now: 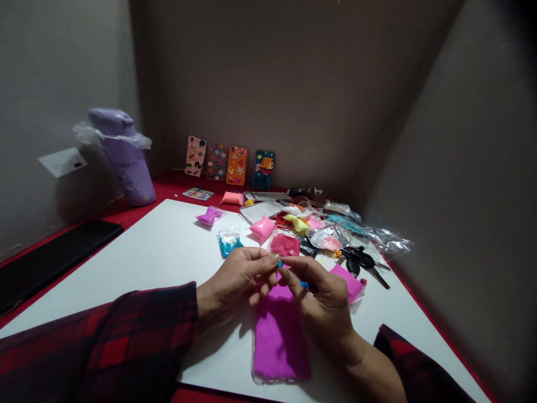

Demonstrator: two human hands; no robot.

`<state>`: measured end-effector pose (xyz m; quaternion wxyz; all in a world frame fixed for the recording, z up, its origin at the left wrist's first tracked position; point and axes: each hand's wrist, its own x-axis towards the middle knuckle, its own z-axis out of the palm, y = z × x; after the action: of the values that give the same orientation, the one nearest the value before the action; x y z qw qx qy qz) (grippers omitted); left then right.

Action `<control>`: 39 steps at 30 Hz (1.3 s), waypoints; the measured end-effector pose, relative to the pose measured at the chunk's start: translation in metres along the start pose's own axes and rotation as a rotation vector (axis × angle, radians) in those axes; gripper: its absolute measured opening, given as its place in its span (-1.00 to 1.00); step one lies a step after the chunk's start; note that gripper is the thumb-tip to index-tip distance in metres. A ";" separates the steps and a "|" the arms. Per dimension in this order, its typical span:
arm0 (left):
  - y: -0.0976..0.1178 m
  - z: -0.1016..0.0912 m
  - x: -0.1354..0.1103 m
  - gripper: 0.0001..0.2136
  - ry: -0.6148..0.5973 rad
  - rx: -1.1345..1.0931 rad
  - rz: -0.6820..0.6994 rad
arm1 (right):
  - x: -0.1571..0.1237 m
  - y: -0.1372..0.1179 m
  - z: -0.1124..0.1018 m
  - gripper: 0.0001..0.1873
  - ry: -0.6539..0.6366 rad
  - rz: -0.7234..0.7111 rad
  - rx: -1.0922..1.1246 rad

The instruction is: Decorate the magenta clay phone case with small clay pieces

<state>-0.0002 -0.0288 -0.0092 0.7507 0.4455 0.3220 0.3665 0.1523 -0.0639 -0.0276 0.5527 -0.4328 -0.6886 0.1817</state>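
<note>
A small piece of blue clay (280, 263) is pinched between the fingertips of both hands. My left hand (237, 277) is closed on it from the left, thumb and forefinger together. From the right, my right hand (329, 299) pinches the same piece. A slim blue item (304, 285) shows between the right hand's fingers; most of it is hidden, so its kind is unclear. Below the hands lies a clear phone case (254, 366) whose back is covered with a smooth magenta layer (280, 341). The hands cover its upper part.
Beyond the hands are a blue clay bag (230, 242), a pink clay packet (262, 229), a red packet (284, 244) and black-handled scissors (361, 257). Decorated phone cases (237, 165) lean at the back. A purple bottle (129, 168) stands left on the red cloth beside the white board (168, 240).
</note>
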 end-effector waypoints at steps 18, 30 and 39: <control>0.001 0.001 0.001 -0.73 0.023 0.016 0.005 | 0.003 0.001 -0.002 -0.87 -0.019 0.122 0.038; 0.004 0.000 0.003 -0.72 0.080 -0.048 -0.075 | 0.008 -0.005 -0.004 -0.88 -0.076 0.237 0.099; 0.007 -0.004 0.009 -0.67 0.097 -0.034 -0.100 | 0.012 -0.004 -0.003 -0.85 -0.114 0.361 0.164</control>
<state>-0.0006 -0.0169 -0.0064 0.7590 0.3978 0.3735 0.3552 0.1532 -0.0573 -0.0160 0.5047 -0.4916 -0.6131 0.3574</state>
